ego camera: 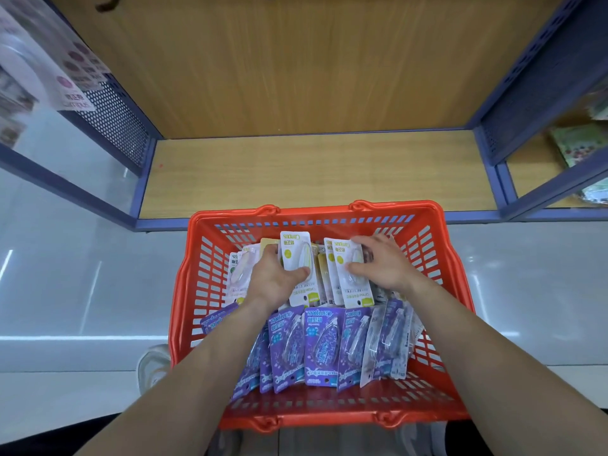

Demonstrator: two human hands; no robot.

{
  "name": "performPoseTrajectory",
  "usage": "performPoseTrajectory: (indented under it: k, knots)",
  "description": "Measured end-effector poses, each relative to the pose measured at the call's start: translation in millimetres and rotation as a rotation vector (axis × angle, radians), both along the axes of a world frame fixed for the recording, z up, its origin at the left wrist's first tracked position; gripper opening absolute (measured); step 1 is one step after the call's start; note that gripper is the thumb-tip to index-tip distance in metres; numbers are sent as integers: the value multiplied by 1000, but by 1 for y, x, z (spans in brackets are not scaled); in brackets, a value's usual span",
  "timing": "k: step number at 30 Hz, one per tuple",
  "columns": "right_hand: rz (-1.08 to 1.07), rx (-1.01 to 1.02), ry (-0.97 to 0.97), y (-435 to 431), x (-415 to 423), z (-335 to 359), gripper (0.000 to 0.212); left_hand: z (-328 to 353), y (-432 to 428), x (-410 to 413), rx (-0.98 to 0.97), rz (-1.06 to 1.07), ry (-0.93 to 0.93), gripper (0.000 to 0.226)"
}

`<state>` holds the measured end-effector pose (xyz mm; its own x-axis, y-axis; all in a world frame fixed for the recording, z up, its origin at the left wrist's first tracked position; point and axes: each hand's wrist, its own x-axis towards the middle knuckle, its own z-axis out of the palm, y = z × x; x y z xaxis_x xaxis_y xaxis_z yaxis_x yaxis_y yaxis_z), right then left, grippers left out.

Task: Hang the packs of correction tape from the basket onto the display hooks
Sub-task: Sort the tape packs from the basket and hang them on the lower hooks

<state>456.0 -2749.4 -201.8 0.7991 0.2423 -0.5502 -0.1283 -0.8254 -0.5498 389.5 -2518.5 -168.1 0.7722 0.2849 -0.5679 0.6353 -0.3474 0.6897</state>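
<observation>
An orange plastic basket (pixel 210 258) stands on the floor below me, filled with packs of correction tape. White and yellow packs stand in its far half, and purple packs (pixel 320 347) fill the near half. My left hand (pixel 274 278) grips one white pack (pixel 294 253), thumb across its front and fingers behind it. My right hand (pixel 381 263) holds another white pack (pixel 350 274), fingers over its top edge and thumb on its face. Both hands are inside the basket. Only dark hook tips show at the top edge.
A wooden display bay (pixel 312 169) with a blue metal frame (pixel 144 179) stands behind the basket. Perforated blue side panels flank it. Packaged goods (pixel 579 146) lie on the shelf to the right. Glossy pale floor surrounds the basket.
</observation>
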Motion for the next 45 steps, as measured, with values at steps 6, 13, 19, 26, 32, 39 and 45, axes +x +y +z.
performPoseTrajectory:
  k: [6, 13, 19, 26, 32, 39, 45]
  knots:
    - [-10, -31, -148, 2, -12, -5, 63, -6, -20, 3, 42, -61, -23, 63]
    - [113, -13, 23, -3, 8, -2, 79, -12, -23, 9, -174, 12, 18, 60]
    - [126, 29, 72, 0, 21, -5, 80, -21, -14, 6, -313, 72, 70, 39]
    - [95, 103, 95, -3, 21, -9, 82, -23, -14, 6, -438, 77, 131, 44]
    - [137, 142, 176, -7, 28, 3, 73, -18, -10, 4, -527, 41, 127, 63]
    - [-11, 197, -9, -7, 11, 13, 65, -16, -15, 1, -537, 86, 64, 71]
    - [2, 53, -252, -9, -2, 30, 88, -1, -11, -3, -437, 136, 17, 42]
